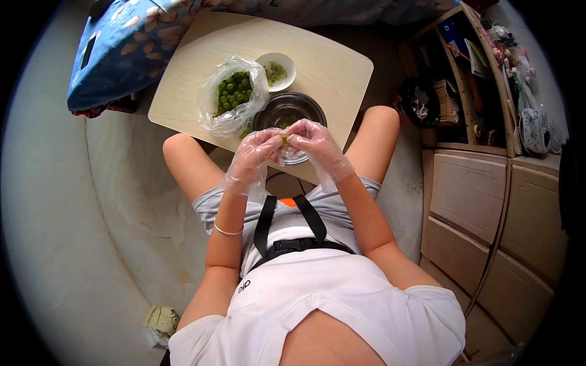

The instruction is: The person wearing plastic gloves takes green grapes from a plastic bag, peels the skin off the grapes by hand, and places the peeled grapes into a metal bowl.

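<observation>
My left hand [251, 155] and my right hand [320, 148], both in clear plastic gloves, meet over the near rim of a metal bowl [318, 110]. Their fingertips are pinched together on a small yellow-green grape [285, 141], partly covered by the fingers. Some green pieces show inside the bowl, though my hands hide much of it. Left of the bowl, an open clear plastic bag [209, 113] is full of green grapes [234, 91]. Just behind the metal bowl stands a white bowl [292, 63] with pale green scraps [276, 73] in it.
Everything stands on a low light-wood table [329, 67], its near edge between my knees. A bed with a blue flowered cover [116, 61] is at the back left. Wooden shelves [464, 116] and drawers [467, 189] line the right side. A green-white package [162, 320] lies on the floor.
</observation>
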The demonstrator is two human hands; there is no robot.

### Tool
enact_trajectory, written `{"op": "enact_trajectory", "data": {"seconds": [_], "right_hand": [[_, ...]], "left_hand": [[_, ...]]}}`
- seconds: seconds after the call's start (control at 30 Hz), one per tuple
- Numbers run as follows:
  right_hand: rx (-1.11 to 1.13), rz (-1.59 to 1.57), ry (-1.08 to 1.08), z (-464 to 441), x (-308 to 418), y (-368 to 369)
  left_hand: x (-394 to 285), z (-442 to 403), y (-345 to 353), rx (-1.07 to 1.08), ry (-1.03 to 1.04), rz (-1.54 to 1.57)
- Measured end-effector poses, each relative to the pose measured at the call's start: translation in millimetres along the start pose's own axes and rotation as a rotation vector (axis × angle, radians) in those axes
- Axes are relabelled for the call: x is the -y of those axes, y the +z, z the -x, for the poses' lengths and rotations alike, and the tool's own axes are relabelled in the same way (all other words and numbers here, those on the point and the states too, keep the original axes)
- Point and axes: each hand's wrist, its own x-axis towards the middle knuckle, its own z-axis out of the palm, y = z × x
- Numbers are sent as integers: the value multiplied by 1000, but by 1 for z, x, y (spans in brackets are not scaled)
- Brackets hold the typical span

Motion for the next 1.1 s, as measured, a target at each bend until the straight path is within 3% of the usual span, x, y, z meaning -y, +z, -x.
{"op": "enact_trajectory", "data": {"seconds": [0.63, 0.73, 0.8, 0.9, 1.0, 1.1], "right_hand": [[79, -108, 114, -4, -1, -4], [48, -39, -25, 2, 4, 2], [3, 614, -411, 2, 4, 0], [74, 811, -582, 2, 10, 1], [82, 982, -632, 1, 14, 2], [56, 890, -571, 0, 13, 3]], "left_hand": [[-2, -1, 2, 33, -27, -24], [1, -1, -2, 32, -20, -53], [2, -1, -4, 36, -20, -68], [2, 0, -3, 28, -42, -117], [1, 1, 0, -27, -44, -155], [1, 1, 0, -22, -62, -150]]}}
